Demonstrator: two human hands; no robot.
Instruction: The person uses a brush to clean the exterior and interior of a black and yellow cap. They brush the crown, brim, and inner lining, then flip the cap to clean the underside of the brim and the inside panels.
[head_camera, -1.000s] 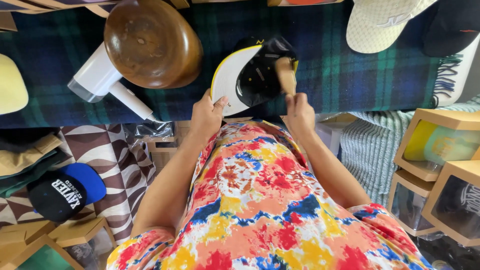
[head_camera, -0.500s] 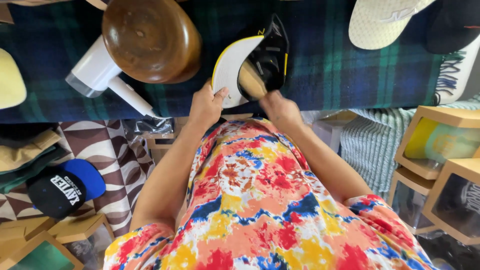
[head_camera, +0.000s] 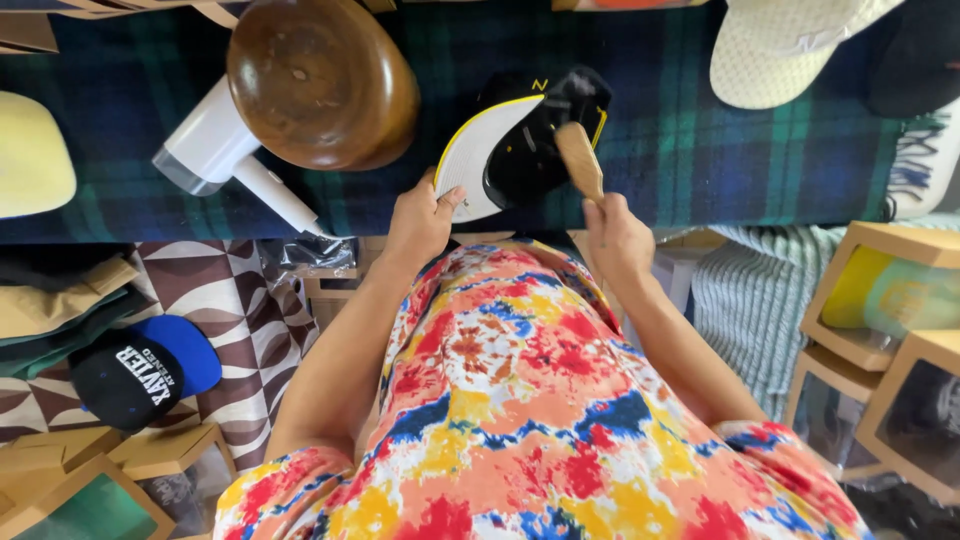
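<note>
My left hand (head_camera: 420, 222) grips the pale, yellow-edged brim of a black cap (head_camera: 520, 145) and holds it tilted on edge over the plaid-covered table (head_camera: 700, 150). In my right hand (head_camera: 618, 240) is a wooden brush (head_camera: 580, 160), whose head lies against the cap's black inside. Both hands are at the table's near edge, just above my bright tie-dye shirt.
A brown wooden hat block (head_camera: 320, 80) and a white hair dryer (head_camera: 225, 160) lie left of the cap. A cream cap (head_camera: 790, 45) sits at the far right, a yellow one (head_camera: 30, 155) at the left edge. Below left lies a black-and-blue cap (head_camera: 140, 370); wooden boxes (head_camera: 880, 300) stand at the right.
The cap has been turned on the table and now stands more on edge. The brush has shifted across its inside. Both hands stayed at the table's near edge.
</note>
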